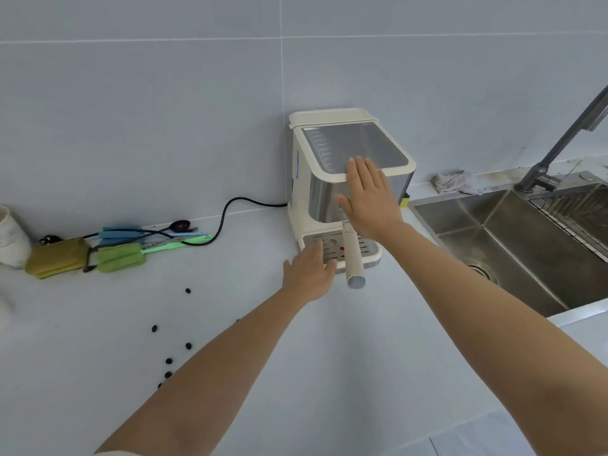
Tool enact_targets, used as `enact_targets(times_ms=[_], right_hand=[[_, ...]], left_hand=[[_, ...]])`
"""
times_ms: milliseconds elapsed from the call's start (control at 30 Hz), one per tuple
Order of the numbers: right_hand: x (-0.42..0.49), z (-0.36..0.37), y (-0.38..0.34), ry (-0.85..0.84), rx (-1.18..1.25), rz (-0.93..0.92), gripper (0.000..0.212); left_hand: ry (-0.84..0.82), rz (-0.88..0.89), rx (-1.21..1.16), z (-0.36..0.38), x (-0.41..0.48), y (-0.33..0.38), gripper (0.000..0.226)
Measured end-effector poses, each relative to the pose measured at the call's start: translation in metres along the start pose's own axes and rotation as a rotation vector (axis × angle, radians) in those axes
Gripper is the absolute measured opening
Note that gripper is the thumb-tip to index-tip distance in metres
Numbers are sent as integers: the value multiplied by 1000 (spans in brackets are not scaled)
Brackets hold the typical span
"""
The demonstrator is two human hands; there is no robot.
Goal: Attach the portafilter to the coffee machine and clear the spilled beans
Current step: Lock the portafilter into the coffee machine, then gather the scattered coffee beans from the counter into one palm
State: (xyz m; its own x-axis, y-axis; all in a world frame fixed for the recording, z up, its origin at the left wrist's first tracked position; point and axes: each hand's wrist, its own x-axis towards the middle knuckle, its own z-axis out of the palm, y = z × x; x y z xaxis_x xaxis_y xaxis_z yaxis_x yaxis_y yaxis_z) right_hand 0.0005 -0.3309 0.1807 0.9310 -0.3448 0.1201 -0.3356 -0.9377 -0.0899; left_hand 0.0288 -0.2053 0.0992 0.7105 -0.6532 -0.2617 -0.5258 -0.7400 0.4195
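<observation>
A cream and steel coffee machine [329, 166] stands against the wall. The portafilter's cream handle [352, 258] sticks out from under its front, above the drip tray [368, 250]. My right hand [370, 199] lies flat and open against the machine's steel front, fingers reaching its top edge. My left hand [309, 274] hovers open just left of the handle, over the tray's front left corner, not gripping it. Several dark coffee beans [171, 350] lie scattered on the white counter at the lower left, some beside my left forearm.
A steel sink [513, 245] with a tap [559, 149] lies to the right, a crumpled cloth [455, 182] behind it. Green and blue sponge brushes [121, 255], a spoon and the machine's black cord [227, 212] lie along the wall at left, next to a white cup [11, 238].
</observation>
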Motion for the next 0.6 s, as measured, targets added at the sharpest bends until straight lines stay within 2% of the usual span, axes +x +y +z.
enact_targets(times_ms=[133,267,500,533,600], right_hand=[[-17,16,-32,64,46,-73,60],[-28,34,-65,37,86,-147,66],[-39,74,-118,-128,104,-206,69],[-42,79,-123,-140,107,-227,75],[-65,111,-189,-311,84,-382,92]], left_hand=[[103,-28,234,-12,-19,-49,61],[190,-97,343,-23,-44,-99,63],[267,-269,358,-36,-96,-180,70],[256,-294,370,-35,-104,-189,73],[211,-464,296,-16,-173,-249,83]])
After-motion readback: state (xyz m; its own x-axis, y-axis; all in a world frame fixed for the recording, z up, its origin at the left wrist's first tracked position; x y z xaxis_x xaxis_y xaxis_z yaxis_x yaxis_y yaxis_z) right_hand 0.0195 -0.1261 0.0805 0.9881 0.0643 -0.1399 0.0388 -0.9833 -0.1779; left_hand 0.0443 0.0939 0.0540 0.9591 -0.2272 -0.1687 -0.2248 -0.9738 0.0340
